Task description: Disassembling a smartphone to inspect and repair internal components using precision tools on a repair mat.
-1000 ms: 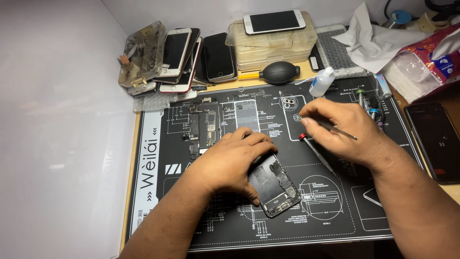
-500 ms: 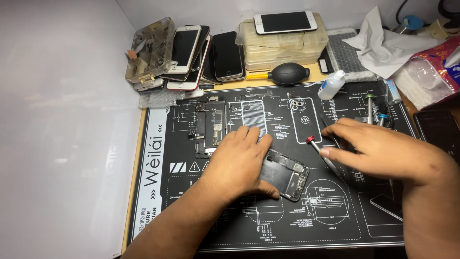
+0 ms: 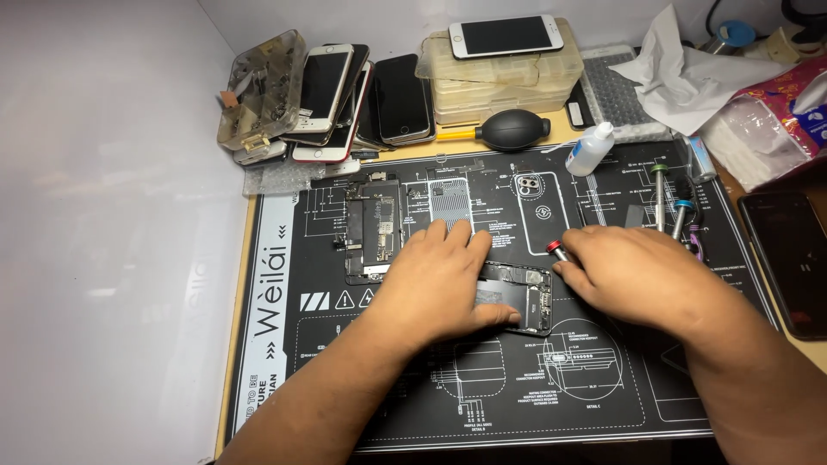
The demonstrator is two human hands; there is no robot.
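Note:
My left hand (image 3: 439,275) lies flat on an opened phone body (image 3: 525,297) that rests on the black repair mat (image 3: 284,344), thumb along its lower edge. My right hand (image 3: 637,275) sits just right of the phone, fingers curled around a red-capped screwdriver (image 3: 557,251) whose tip is hidden under the hand. A removed circuit board (image 3: 376,231) lies on the mat above and left of my left hand.
Several phones (image 3: 345,95) lean in a pile at the back left beside a clear parts box (image 3: 263,90). A black air blower (image 3: 512,129), a small white bottle (image 3: 590,148), plastic cases with a phone on top (image 3: 504,36), more screwdrivers (image 3: 659,194) and a dark phone (image 3: 788,258) surround the mat.
The phone body has been turned from slanted to nearly level. My right hand came down and left next to it, closing around the red-capped screwdriver.

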